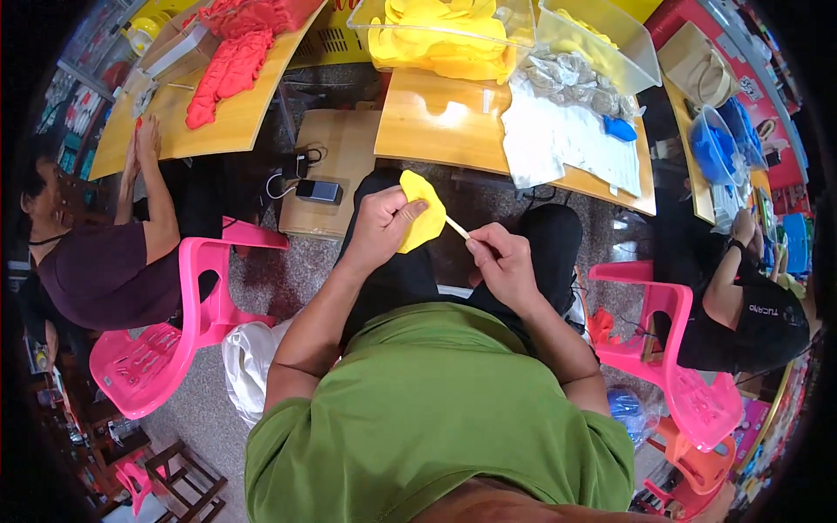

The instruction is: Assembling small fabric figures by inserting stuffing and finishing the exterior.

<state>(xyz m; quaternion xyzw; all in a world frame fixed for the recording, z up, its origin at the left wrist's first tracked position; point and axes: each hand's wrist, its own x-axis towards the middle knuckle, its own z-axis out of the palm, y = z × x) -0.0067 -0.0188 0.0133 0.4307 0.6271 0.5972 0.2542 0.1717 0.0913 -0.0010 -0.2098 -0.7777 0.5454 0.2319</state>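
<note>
My left hand point(389, 228) is closed on a flat, limp yellow piece point(425, 211), its thumb pressed on the face of it. The piece has a rounded, slightly angular outline and hangs above my lap. From its right edge a thin pale stick point(457, 227) runs toward my right hand point(504, 261). My right thumb and fingers pinch the far end of that stick. Whether the stick goes inside the yellow piece or only touches it, I cannot tell.
Ahead stands a wooden table point(427, 118) with a clear bin point(530, 37) of yellow pieces, grey bagged items point(571, 78) and white sheets point(532, 139). Co-workers sit at both sides by pink chairs point(196, 288). A red pile point(231, 74) lies on the left table.
</note>
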